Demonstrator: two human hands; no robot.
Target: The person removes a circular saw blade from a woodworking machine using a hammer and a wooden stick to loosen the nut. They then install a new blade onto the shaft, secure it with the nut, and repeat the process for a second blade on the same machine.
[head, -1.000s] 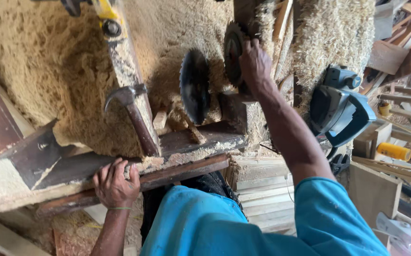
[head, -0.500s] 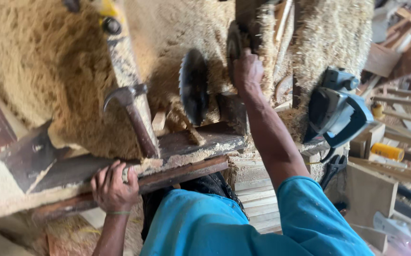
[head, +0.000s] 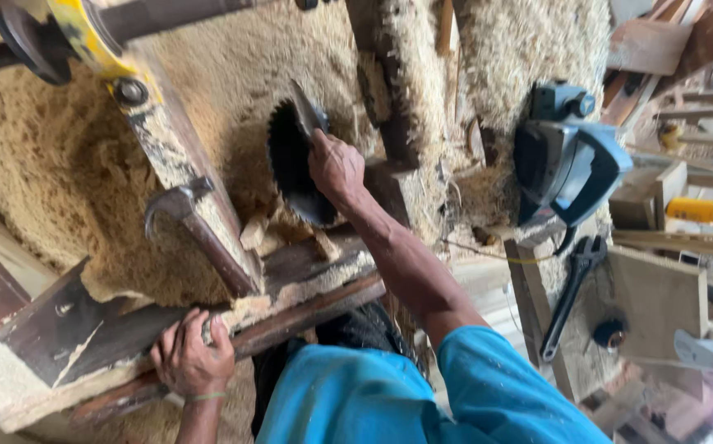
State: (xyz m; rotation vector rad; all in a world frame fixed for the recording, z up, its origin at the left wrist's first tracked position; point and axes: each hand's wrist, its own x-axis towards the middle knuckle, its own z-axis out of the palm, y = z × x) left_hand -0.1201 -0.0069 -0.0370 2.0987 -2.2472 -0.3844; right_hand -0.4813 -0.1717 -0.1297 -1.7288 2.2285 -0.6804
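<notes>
- The circular saw blade (head: 295, 177) stands on edge among the sawdust (head: 85, 164) on the bench, dark and toothed, just behind the wooden beam (head: 208, 329) at the bench's near side.
- The right hand (head: 336, 168) lies against the blade's right face, fingers curled together around a thin dark metal piece (head: 307, 111) that pokes up at the blade's top; thumb and knuckles touch the disc.
- The left hand (head: 192, 358) clamps the beam's front edge, fingers wrapped over its top.
- A claw hammer (head: 196, 234) leans beside the blade; a blue electric planer (head: 566, 160) sits well apart to the right.
- Half a second ago the right hand was higher, at a smaller dark disc right of the blade; now it has dropped onto the blade itself. The left hand stays on the beam.
</notes>
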